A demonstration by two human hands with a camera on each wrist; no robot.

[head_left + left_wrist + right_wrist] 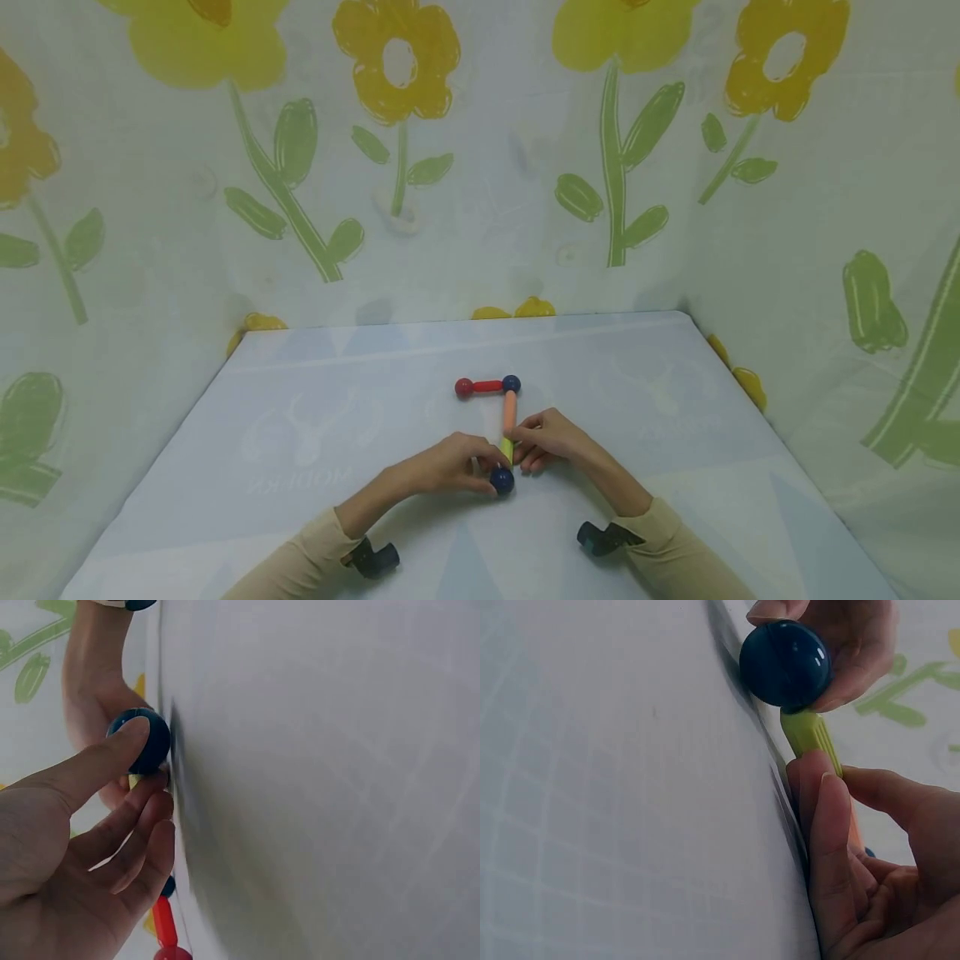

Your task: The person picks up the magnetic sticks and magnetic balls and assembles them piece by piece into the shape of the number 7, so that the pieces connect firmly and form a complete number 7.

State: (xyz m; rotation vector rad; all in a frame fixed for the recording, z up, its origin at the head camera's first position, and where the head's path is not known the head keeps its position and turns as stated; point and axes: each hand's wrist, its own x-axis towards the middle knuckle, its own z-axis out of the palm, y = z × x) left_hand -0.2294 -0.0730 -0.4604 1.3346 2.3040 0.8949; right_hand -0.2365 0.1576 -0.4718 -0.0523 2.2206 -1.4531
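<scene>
My left hand (456,463) pinches a dark blue ball (502,481) between thumb and fingers, low over the table. This ball meets the near end of a yellow-green rod (808,732). On that rod, the thumb and fingers of my right hand (553,437) close from the right side. An orange rod (510,407) continues the line away from me to a second dark blue ball (512,384). From there a red rod (488,386) runs left to a red ball (464,387). My right fingers hide the join between the orange and yellow-green rods.
The pieces lie on a pale, patterned table (315,400). Cloth walls (495,208) printed with yellow flowers stand behind it and at both sides. Each wrist carries a small black camera, the left one (375,559) and the right one (600,538).
</scene>
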